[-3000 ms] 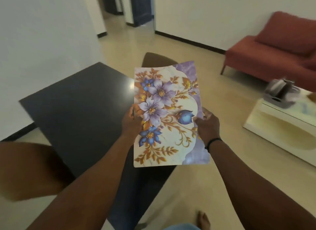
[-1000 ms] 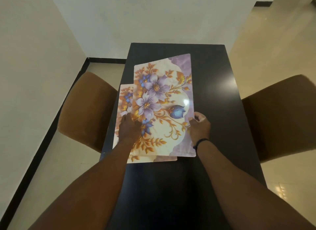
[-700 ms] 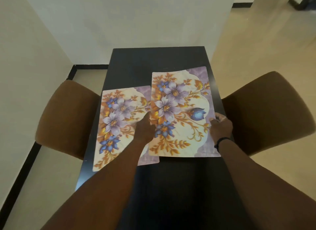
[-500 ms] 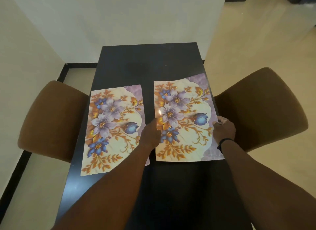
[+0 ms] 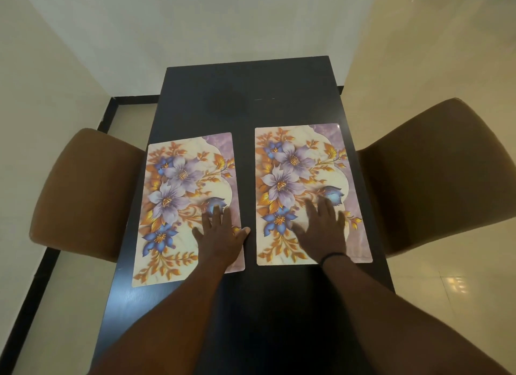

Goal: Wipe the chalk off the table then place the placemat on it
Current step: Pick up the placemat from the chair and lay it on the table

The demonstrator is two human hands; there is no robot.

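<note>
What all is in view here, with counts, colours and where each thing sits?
table: one, black, centre, running away from the camera
placemats: two, cream and purple with blue and orange flowers, flat side by side on the table, left mat, right mat
chairs: two, brown, one on each side of the table, left chair, right chair
wristband: one, black, right wrist
left hand: flat on the left mat
right hand: flat on the right mat

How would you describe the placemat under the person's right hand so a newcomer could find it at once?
On the black table between two brown chairs lie two identical floral placemats. The right placemat lies squarer to the table, under the right hand with the black wristband.
</note>
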